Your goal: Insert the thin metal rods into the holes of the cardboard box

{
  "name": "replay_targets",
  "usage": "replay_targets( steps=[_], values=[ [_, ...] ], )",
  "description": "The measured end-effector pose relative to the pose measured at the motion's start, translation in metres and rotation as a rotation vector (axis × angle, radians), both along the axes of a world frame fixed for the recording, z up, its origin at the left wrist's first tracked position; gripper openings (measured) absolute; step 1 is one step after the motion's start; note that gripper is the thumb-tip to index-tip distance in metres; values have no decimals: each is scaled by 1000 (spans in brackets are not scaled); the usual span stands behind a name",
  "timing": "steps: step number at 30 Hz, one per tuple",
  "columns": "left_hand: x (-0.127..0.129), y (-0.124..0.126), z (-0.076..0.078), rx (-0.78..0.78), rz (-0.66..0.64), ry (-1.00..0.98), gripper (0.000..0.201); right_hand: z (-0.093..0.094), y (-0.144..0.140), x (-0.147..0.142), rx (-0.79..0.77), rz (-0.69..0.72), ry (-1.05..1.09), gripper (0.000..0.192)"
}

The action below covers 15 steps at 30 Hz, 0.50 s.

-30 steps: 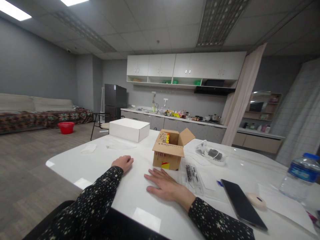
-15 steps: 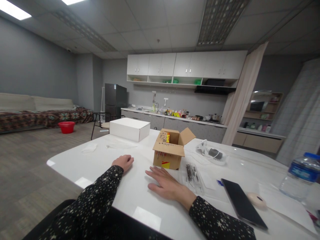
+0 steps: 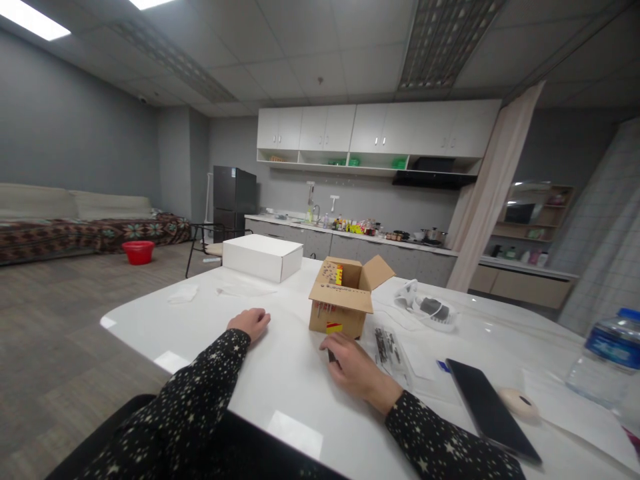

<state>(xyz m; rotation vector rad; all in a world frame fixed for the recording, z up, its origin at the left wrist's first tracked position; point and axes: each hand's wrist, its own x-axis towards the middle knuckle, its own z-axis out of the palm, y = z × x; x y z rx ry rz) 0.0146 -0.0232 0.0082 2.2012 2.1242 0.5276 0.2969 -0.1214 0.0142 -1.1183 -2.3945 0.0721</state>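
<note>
From the head camera, the open cardboard box (image 3: 341, 299) stands mid-table (image 3: 280, 373). The right hand (image 3: 354, 365), just in front of the box, has its fingers curled over something small and dark; what, I cannot tell. The left hand (image 3: 250, 323), left of the box, rests loosely clenched and empty. A clear packet of screws (image 3: 387, 347) lies right of the box. A firm pinch would serve best here, the box left undisturbed.
</note>
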Motion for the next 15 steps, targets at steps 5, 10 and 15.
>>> replay_targets(
  steps=[5, 10, 15],
  values=[
    [0, 0, 0, -6, 0, -6, 39, 10, -7, 5, 12, -28, -181, 46],
    [0, -2, 1, -10, 0, -1, 39, 13, -6, 13, 16, -14, -222, 44],
    [0, -2, 1, -6, 2, -10, 39, 12, -6, 13, 25, 12, -196, 37]
  ],
)
